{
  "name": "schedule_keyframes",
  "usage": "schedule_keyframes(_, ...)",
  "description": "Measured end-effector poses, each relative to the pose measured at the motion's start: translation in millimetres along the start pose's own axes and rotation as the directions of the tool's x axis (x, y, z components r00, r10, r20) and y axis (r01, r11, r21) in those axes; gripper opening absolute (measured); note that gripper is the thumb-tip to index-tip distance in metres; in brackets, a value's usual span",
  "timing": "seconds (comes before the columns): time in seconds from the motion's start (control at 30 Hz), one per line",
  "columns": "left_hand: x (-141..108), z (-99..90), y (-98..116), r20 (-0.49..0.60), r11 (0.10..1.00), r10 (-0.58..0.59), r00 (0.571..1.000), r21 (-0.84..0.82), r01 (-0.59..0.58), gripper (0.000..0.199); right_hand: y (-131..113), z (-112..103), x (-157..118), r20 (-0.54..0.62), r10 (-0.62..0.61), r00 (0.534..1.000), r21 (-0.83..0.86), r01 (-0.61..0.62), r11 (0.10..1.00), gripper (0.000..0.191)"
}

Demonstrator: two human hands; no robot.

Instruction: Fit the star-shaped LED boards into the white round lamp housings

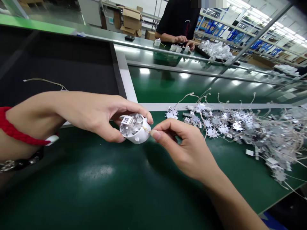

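My left hand point(103, 116) grips a white rounded plastic housing point(141, 137) between thumb and fingers, above the green tabletop. Inside the housing's open face sits a silver finned metal piece point(137, 123) with a small white label point(127, 120) bearing a printed code. A thin pale wire point(146, 129) runs out of the housing to my right hand point(182, 143), whose thumb and index finger are pinched on it. The wire's far end is hidden by those fingers.
Silver star-shaped metal parts with wires point(223, 127) lie in a large heap on the right. A black conveyor belt point(59, 60) runs at the left. Across the bench, a person point(178, 19) handles white pieces near a tray of white parts point(216, 51).
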State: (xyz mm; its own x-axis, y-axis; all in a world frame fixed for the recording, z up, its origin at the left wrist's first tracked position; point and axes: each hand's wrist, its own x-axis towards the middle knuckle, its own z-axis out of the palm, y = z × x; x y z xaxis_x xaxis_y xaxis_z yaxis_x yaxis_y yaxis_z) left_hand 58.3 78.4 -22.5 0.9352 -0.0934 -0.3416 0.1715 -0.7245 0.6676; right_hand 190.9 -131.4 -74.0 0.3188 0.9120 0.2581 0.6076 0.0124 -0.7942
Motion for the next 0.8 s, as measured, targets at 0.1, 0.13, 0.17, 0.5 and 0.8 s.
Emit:
schedule_keyframes(0.1,0.2,0.7,-1.2,0.071,0.993,-0.024,0.997,-0.110,0.032,0.054,1.7,0.6,1.1,-0.036,-0.075,0.997,-0.063,0.072,0.995,0.013)
schedule_keyframes(0.13,0.1,1.1,-1.9,0.077,0.992,-0.032,0.997,-0.123,0.042,0.054,2.5,0.7,1.2,-0.042,-0.093,0.995,-0.070,0.090,0.993,0.012)
schedule_keyframes(0.17,-0.2,1.5,-2.6,0.068,0.990,-0.042,0.997,-0.134,0.050,0.056,3.3,0.8,1.2,-0.047,-0.108,0.993,-0.075,0.105,0.992,0.011)
schedule_keyframes(0.5,-0.4,3.8,-3.5,0.050,0.951,-0.035,0.998,-0.304,0.049,0.053,7.6,7.2,-3.4,-0.097,-0.269,0.958,-0.089,0.261,0.961,0.013)
schedule_keyframes(0.8,0.8,7.1,-1.8,0.002,0.948,0.020,1.000,-0.318,-0.018,0.049,7.5,9.8,-4.0,-0.167,-0.310,0.936,-0.187,0.278,0.942,0.014)
